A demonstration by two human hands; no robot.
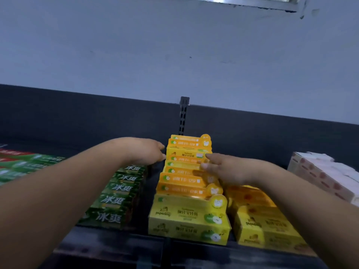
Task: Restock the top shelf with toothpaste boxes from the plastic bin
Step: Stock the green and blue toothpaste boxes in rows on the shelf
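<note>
Toothpaste boxes [184, 178] between left hand [143, 151] and right hand [231, 169], fingers [210, 157] apparently straight

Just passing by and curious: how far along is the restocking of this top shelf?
Done: a row of yellow toothpaste boxes already runs from the front edge of the shelf toward the back. In hand: the left hand and right hand are at either end of one yellow-orange box near the back of that row. Left: unclear, since the plastic bin is out of view.

Bare forearms [58, 183], left hand [142, 150], right hand [230, 170]
</note>
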